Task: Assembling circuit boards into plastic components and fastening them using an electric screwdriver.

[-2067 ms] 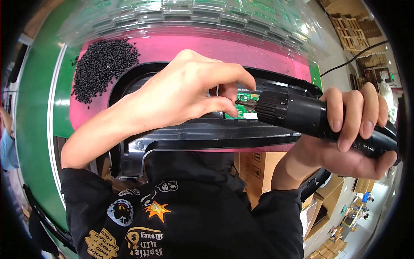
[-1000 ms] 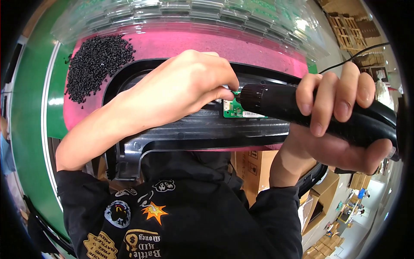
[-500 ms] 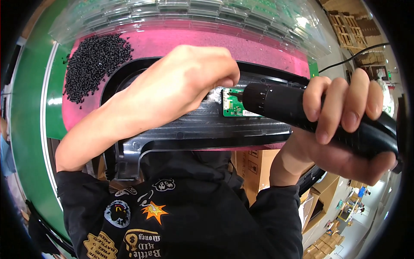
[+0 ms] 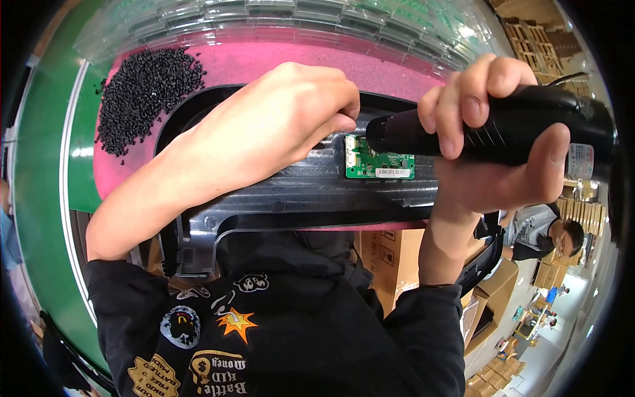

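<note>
Pink matting (image 4: 245,63) lies on the worktop (image 4: 81,186). The right hand (image 4: 493,184), wrapped around a black power screwdriver (image 4: 405,134), has risen, exposing more green circuit board (image 4: 378,163) inside the black housing (image 4: 297,193); the left hand (image 4: 291,116) nearly pinches, its contents hidden.

Shell (image 4: 311,195), centre: black plastic, smooth, glossy streaks. Circuit board (image 4: 380,161), near 2 o'clock of centre: green, semi-gloss, white plastic connectors (image 4: 350,152), paper-looking label (image 4: 392,173). Driver (image 4: 493,135), 2 o'clock: black, plastic-looking, mostly matt. Pile of small parts (image 4: 142,99), 10 o'clock: black, shiny; metal or plastic, can't tell. Trays (image 4: 264,23), 12 o'clock: clear glossy plastic. Mat (image 4: 258,59), below trays: pink, matt. Top (image 4: 297,324), 6 o'clock: matt black cloth. Box (image 4: 397,261), 4 o'clock: brown cardboard.
</note>
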`<state>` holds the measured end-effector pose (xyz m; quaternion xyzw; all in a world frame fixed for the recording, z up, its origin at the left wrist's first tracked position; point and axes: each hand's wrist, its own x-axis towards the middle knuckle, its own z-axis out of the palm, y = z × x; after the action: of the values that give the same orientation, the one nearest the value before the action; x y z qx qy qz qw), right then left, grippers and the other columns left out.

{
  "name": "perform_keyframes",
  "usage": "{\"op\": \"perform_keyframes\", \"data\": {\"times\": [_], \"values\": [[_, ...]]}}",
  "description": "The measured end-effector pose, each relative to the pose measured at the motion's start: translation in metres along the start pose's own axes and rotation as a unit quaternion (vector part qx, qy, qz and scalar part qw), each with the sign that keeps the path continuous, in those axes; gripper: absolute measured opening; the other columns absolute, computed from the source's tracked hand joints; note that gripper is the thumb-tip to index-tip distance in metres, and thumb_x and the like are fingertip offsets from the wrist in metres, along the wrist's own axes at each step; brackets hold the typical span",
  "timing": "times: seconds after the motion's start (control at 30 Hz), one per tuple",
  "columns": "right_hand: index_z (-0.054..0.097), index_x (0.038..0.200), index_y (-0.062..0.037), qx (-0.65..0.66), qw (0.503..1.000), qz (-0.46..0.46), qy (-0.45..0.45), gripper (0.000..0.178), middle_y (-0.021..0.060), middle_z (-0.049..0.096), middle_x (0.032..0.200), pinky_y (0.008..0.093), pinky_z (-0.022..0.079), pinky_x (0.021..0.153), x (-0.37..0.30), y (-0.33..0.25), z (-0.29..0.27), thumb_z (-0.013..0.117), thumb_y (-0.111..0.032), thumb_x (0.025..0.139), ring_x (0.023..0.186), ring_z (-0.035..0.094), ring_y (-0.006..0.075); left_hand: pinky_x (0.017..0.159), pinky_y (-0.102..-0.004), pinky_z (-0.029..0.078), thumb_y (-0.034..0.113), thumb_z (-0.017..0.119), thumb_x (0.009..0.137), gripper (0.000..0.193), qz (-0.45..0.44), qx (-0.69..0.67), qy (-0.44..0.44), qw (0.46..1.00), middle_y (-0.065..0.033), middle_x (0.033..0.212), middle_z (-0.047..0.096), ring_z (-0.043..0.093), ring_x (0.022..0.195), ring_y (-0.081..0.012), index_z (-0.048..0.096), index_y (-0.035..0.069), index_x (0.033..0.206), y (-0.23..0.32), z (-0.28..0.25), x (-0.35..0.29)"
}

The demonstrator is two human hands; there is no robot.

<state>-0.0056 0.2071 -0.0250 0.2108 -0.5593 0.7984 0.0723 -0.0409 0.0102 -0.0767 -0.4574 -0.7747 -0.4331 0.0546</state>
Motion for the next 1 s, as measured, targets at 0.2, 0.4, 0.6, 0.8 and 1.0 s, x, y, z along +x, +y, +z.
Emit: {"op": "perform_keyframes", "data": {"times": [0.2, 0.4, 0.6, 0.8, 1.0], "values": [[0.051, 0.101, -0.0017, -0.025, 0.995, -0.001, -0.102, 0.054, 0.0056, 0.05, 0.076, 0.0282, 0.04, 0.056, 0.014, 0.013, 0.001, 0.051, -0.054, 0.087, 0.048, 0.044, 0.0097, 0.066, -0.0403, 0.047, 0.003, 0.065, 0.081, 0.013, -0.003, -0.006, -0.006, 1.0, -0.0154, 0.08, 0.058, 0.059, 0.075, -0.0348, 0.057, -0.002, 0.091, -0.002, 0.001, -0.002], [0.053, 0.101, -0.0016, -0.011, 0.999, 0.002, -0.042, 0.053, 0.0049, 0.049, 0.076, 0.0288, 0.039, 0.056, 0.009, 0.013, 0.003, 0.048, -0.053, 0.09, 0.049, 0.043, 0.0106, 0.066, -0.0423, 0.047, 0.006, 0.067, 0.08, 0.016, -0.014, 0.002, -0.03, 0.999, -0.0155, 0.079, 0.058, 0.059, 0.075, -0.0364, 0.056, -0.002, 0.087, 0.002, -0.002, -0.004], [0.052, 0.095, -0.0055, 0.088, 0.994, -0.059, -0.028, 0.051, 0.0024, 0.049, 0.079, 0.0303, 0.037, 0.056, -0.001, -0.015, 0.003, 0.054, -0.055, 0.084, 0.05, 0.045, 0.0109, 0.064, -0.041, 0.048, 0.005, 0.068, 0.08, 0.015, -0.007, 0.027, -0.08, 0.996, -0.0164, 0.079, 0.061, 0.061, 0.075, -0.0369, 0.058, -0.003, 0.088, -0.001, -0.001, -0.009], [0.049, 0.093, -0.0062, 0.133, 0.986, -0.105, -0.006, 0.047, 0.001, 0.048, 0.077, 0.0258, 0.035, 0.054, -0.01, -0.032, 0.004, 0.06, -0.05, 0.08, 0.048, 0.043, 0.0073, 0.064, -0.036, 0.051, 0.007, 0.068, 0.082, 0.016, 0.023, -0.095, -0.042, 0.994, -0.014, 0.083, 0.064, 0.065, 0.075, -0.0312, 0.059, -0.004, 0.09, 0.002, -0.001, -0.002], [0.048, 0.091, -0.0067, 0.121, 0.984, -0.132, 0.026, 0.046, -0.0001, 0.047, 0.075, 0.0247, 0.035, 0.051, -0.016, -0.034, 0.009, 0.06, -0.05, 0.079, 0.047, 0.042, 0.0064, 0.065, -0.034, 0.052, 0.008, 0.073, 0.077, 0.022, 0.019, -0.088, -0.059, 0.994, -0.0111, 0.085, 0.065, 0.066, 0.074, -0.0281, 0.06, -0.002, 0.091, 0.008, -0.005, 0.002]]}}
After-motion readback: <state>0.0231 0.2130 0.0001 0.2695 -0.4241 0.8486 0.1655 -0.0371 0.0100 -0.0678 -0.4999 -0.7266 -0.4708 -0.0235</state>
